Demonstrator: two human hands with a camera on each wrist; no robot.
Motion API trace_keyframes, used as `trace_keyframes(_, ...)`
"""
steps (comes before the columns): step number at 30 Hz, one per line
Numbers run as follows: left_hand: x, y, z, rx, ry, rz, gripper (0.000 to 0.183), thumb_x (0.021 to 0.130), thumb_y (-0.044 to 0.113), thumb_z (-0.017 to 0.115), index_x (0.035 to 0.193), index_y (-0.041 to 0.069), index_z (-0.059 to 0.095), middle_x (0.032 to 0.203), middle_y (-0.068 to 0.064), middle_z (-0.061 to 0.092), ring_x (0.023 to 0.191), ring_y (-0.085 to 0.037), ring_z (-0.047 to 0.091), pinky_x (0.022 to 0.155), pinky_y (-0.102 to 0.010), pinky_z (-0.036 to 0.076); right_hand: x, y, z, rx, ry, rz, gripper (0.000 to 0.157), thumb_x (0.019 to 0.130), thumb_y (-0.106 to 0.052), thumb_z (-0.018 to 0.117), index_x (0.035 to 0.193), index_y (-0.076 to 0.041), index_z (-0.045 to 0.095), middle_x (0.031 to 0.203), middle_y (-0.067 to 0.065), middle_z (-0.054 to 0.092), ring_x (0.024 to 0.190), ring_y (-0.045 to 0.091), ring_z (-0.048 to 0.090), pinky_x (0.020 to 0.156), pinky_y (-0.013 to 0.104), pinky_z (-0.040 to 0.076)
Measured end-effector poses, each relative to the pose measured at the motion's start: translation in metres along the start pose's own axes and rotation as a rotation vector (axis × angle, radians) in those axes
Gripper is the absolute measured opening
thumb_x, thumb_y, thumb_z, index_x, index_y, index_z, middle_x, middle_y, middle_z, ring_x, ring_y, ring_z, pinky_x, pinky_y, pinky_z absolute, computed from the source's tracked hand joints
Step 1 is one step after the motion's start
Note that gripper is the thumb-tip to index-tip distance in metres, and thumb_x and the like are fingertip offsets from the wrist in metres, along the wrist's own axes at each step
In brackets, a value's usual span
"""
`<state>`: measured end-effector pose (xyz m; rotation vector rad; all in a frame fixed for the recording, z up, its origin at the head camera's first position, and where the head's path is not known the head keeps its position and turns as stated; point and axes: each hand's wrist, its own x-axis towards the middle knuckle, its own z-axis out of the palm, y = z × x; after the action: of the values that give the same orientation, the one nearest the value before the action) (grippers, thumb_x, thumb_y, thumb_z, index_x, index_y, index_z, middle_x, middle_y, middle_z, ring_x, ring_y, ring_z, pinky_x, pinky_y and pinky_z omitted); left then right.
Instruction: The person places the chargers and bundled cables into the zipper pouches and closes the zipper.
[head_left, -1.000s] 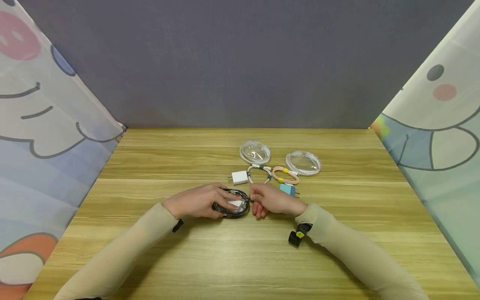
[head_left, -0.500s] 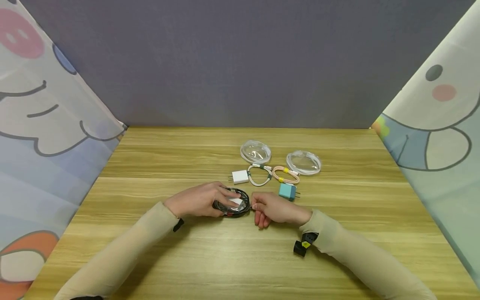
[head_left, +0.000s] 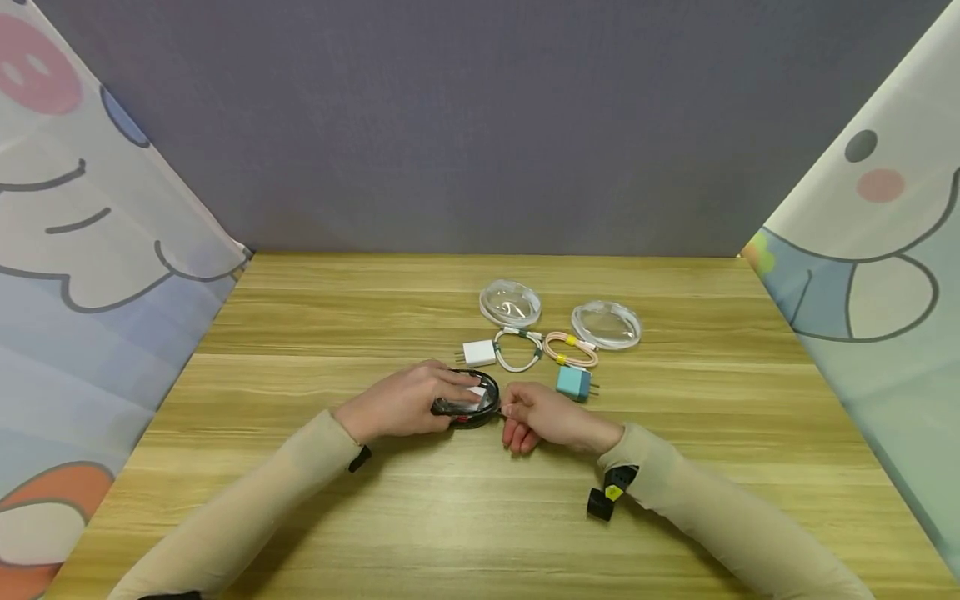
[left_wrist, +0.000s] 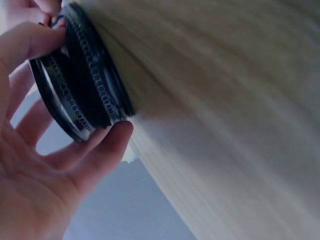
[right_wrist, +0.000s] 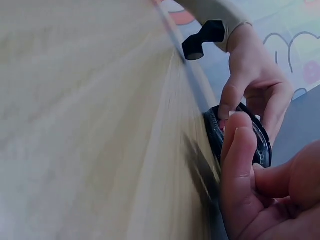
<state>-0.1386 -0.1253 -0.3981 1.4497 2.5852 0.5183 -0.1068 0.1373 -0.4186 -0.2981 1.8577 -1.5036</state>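
Observation:
A coiled black cable [head_left: 478,421], wound in several loops, is in front of me in the head view, with a white label and clear film in its middle. My left hand [head_left: 405,402] grips it from the left, fingers across the top and thumb at the near side. The left wrist view has the textured loops [left_wrist: 90,75] between thumb and fingertips, the coil standing tilted. At the coil's right edge, my right hand [head_left: 542,415] pinches a small dark end with thumb and index finger, its other fingers curled beneath. The fingertips cover most of that end.
Behind the hands lie a white charger [head_left: 479,353], a white cable loop [head_left: 517,369] and a pink cable [head_left: 572,362] with yellow ties. A blue charger [head_left: 573,382] sits beyond the right hand. Two white packaged coils [head_left: 510,323] [head_left: 609,344] lie farther back.
The black coil has tilted up and shifted slightly away from me with the left hand. My right hand has come a little nearer to me, staying at the coil's right edge.

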Motion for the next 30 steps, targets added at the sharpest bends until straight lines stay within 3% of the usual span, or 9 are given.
trace_keyframes(4, 0.000, 0.000, -0.001, 0.036, -0.005, -0.009, 0.047, 0.086, 0.023, 0.078, 0.131, 0.021, 0.068, 0.145, 0.005, 0.053, 0.124, -0.025, 0.054, 0.103, -0.041, 0.045, 0.003, 0.000, -0.003, 0.000, 0.044, -0.009, 0.018, 0.107, -0.005, 0.037, 0.102, 0.007, 0.050, 0.080, 0.015, 0.068, 0.064, 0.019, 0.066, 0.058, 0.031, 0.057)
trace_keyframes(8, -0.004, -0.001, -0.005, 0.076, -0.047, 0.014, 0.061, 0.083, 0.028, 0.083, 0.139, 0.023, 0.061, 0.151, 0.006, 0.047, 0.125, -0.023, 0.051, 0.097, -0.040, 0.050, 0.006, 0.000, -0.006, -0.018, 0.081, -0.016, 0.019, 0.107, -0.005, 0.037, 0.102, 0.007, 0.051, 0.081, 0.015, 0.068, 0.065, 0.021, 0.067, 0.060, 0.034, 0.058)
trace_keyframes(13, -0.007, -0.002, -0.007, 0.218, -0.071, 0.102, 0.077, 0.079, 0.026, 0.086, 0.147, 0.030, 0.051, 0.156, 0.007, 0.039, 0.118, -0.021, 0.053, 0.086, -0.036, 0.055, 0.008, -0.001, -0.009, -0.040, 0.122, -0.038, 0.019, 0.107, -0.006, 0.039, 0.101, 0.006, 0.051, 0.079, 0.015, 0.068, 0.063, 0.019, 0.066, 0.058, 0.033, 0.058)
trace_keyframes(17, -0.006, 0.001, -0.006, 0.290, -0.074, 0.157, 0.077, 0.079, 0.027, 0.087, 0.147, 0.034, 0.051, 0.156, 0.008, 0.038, 0.107, -0.020, 0.056, 0.079, -0.034, 0.055, 0.007, -0.001, -0.009, -0.050, 0.125, -0.044, 0.018, 0.107, -0.006, 0.040, 0.101, 0.006, 0.052, 0.079, 0.014, 0.068, 0.063, 0.019, 0.066, 0.058, 0.033, 0.058)
trace_keyframes(30, -0.003, 0.007, -0.004, 0.353, -0.039, 0.125, 0.069, 0.079, 0.036, 0.085, 0.142, 0.035, 0.056, 0.149, 0.003, 0.049, 0.094, -0.024, 0.062, 0.074, -0.037, 0.055, -0.001, 0.002, -0.011, -0.126, 0.096, -0.093, 0.017, 0.106, -0.001, 0.040, 0.098, 0.009, 0.052, 0.077, 0.014, 0.068, 0.064, 0.021, 0.067, 0.059, 0.033, 0.058)
